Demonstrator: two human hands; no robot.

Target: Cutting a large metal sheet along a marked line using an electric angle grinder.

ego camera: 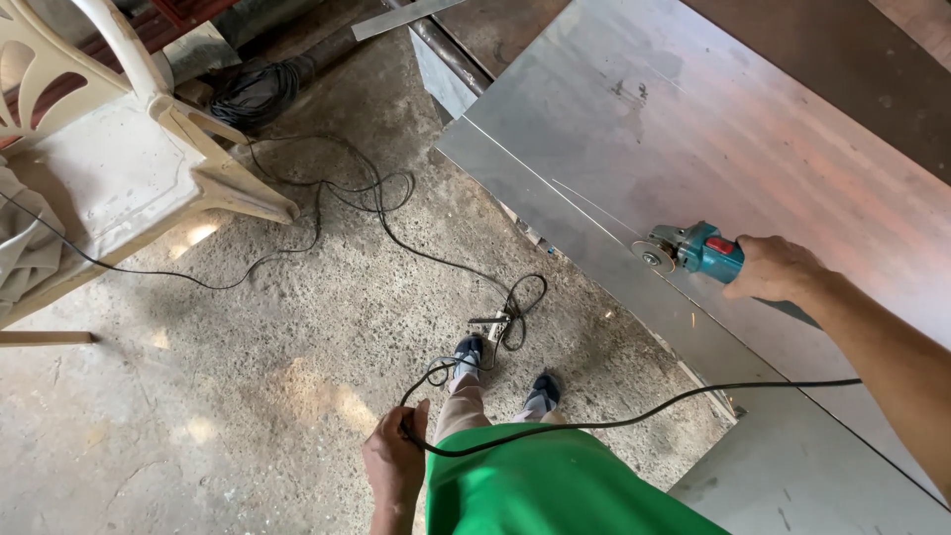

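Your right hand point(778, 269) clenches the teal angle grinder point(698, 250), its disc on the steel sheet's point(713, 129) scribed line; your left hand point(394, 458) grips the black power cord point(634, 418), keeping it off the sheet.

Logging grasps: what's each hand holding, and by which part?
Right hand: teal angle grinder, grip on its rear body, disc at the metal sheet. Left hand: the black power cord, gripped along its length.
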